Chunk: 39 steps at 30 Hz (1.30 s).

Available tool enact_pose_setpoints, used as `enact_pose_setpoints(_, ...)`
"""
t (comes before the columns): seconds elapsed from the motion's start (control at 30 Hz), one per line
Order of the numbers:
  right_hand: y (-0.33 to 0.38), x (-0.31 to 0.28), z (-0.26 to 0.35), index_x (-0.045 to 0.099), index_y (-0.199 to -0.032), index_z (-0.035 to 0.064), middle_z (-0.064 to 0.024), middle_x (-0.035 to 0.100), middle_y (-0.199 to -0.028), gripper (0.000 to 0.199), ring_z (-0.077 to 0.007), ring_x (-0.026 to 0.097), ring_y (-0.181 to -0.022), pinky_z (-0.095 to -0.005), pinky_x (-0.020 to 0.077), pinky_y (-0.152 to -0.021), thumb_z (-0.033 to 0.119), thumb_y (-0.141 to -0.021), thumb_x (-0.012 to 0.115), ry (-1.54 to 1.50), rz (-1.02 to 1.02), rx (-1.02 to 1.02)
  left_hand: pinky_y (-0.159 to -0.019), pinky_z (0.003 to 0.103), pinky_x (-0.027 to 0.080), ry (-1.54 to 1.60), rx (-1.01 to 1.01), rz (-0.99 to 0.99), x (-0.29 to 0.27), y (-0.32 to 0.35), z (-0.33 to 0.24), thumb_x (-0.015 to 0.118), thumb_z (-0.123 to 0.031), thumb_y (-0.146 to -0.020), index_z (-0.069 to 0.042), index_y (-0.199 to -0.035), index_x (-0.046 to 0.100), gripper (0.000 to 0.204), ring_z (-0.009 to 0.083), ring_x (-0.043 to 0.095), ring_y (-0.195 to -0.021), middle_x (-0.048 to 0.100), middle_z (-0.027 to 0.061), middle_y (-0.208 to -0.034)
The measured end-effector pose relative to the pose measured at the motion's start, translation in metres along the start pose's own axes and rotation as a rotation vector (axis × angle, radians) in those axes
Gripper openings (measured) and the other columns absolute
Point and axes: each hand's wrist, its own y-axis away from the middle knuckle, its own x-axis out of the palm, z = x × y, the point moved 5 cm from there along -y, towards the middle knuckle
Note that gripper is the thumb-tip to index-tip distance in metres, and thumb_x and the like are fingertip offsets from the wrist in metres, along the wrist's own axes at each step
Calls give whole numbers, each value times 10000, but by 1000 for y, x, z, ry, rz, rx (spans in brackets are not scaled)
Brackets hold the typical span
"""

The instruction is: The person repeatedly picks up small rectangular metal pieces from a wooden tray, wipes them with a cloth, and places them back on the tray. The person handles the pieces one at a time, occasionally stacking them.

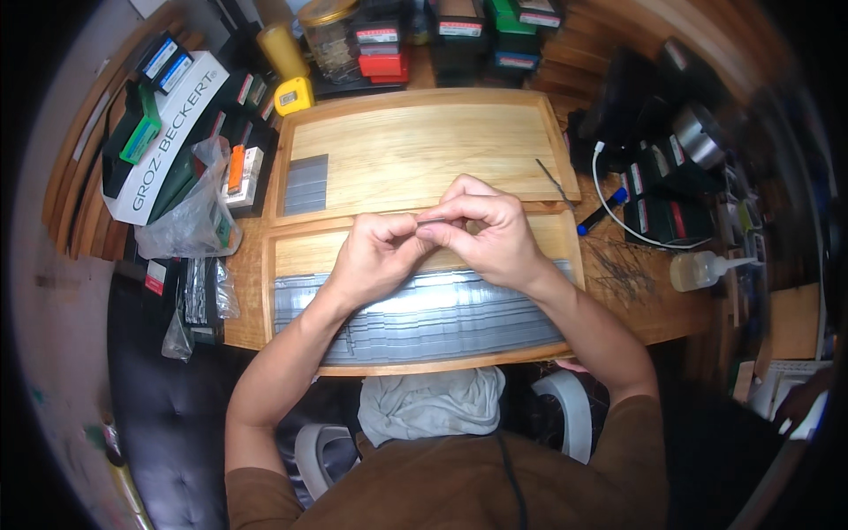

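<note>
My left hand point(375, 258) and my right hand point(493, 231) meet above the front wooden tray point(268, 296), fingertips pinched together. Between them is a thin, dark sliver that looks like a metal needle point(431, 222); most of it is hidden by the fingers. Below my wrists, many flat grey metal needles point(424, 305) lie packed side by side in the tray's near part. Behind it, a second wooden tray point(415, 94) holds a small grey block of them point(306, 184) at its left end. One dark thin strip point(552, 179) lies slanted near that tray's right side.
A yellow tape measure point(293, 94), boxes and a plastic bag point(190, 225) crowd the left. To the right are a blue-capped pen-like tool point(604, 212), loose thin needles point(623, 272), a white cable point(599, 181) and a squeeze bottle point(698, 270). A grey cloth point(430, 405) lies at my lap.
</note>
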Motion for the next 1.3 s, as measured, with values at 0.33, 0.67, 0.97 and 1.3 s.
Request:
enact_pose_setpoints(0.33, -6, 4, 20, 808, -999, -6, -31, 654, -867, 148, -101, 607, -783, -232, 490, -662, -19, -852, 811, 39, -52, -113, -798, 227, 554, 86, 113, 27, -9, 1, -9, 677, -45, -1024, 36, -1145, 766, 171, 80, 661, -917, 757, 41, -986)
enact_pose_setpoints(0.67, 142, 33, 104, 759, -1011, -10, -4, 615, -787, 134, -39, 576, -642, -218, 456, -561, 31, -886, 785, -189, -10, 333, -729, 277, 592, 584, -367, 244, 80, 139, -74, 791, -44, -928, 61, -1005, 771, 132, 144, 729, -859, 780, 114, -945)
enact_pose_setpoints(0.97, 230, 72, -17, 732, -1039, -29, -32, 681, -801, 122, -47, 582, -626, -201, 484, -565, 74, -1010, 672, -898, -276, 886, -627, 190, 569, 646, -843, 268, 107, 162, 58, 698, -147, -1012, 5, -1151, 739, 210, 166, 770, -882, 794, 104, -1017)
enact_pose_setpoints(1.3, 226, 74, -4, 741, -1145, -66, -64, 707, -942, 204, -82, 602, -747, -218, 512, -672, 2, -952, 745, -496, -144, 724, -643, 247, 521, 272, -495, 190, 95, 179, 44, 727, -128, -1000, 18, -1120, 759, 191, 60, 687, -790, 784, 35, -890)
